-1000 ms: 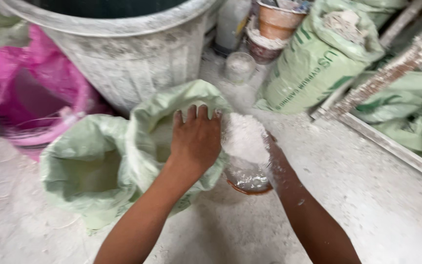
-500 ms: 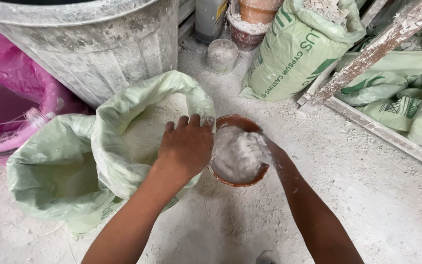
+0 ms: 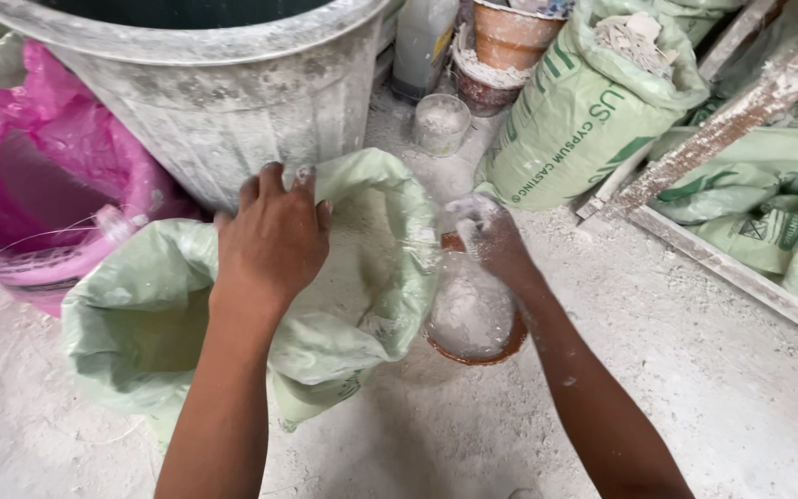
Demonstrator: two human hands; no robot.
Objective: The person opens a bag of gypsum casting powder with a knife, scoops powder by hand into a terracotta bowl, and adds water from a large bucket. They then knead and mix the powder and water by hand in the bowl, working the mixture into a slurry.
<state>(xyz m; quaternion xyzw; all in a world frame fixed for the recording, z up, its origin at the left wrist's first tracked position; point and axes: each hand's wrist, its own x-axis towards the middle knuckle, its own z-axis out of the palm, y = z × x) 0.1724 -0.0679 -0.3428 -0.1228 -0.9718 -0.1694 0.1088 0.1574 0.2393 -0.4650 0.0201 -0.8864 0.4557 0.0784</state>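
White powder fills the brown bowl (image 3: 473,319) on the floor, gripped at its rim by the dusty right hand (image 3: 489,242), while the left hand (image 3: 272,240) rests spread on the pale green sack (image 3: 140,314) just beside it.

My left hand (image 3: 272,242) has little room at twelve o'clock: the big grey drum (image 3: 223,102) stands just behind the open pale-green sack (image 3: 140,314). At nine the pink bag (image 3: 39,185) crowds in. My right hand (image 3: 491,242), over the brown bowl (image 3: 473,323), meets the full printed sack (image 3: 584,120) at one and a slanting plank (image 3: 731,120) at two. From four to seven the dusty floor (image 3: 713,388) lies open.
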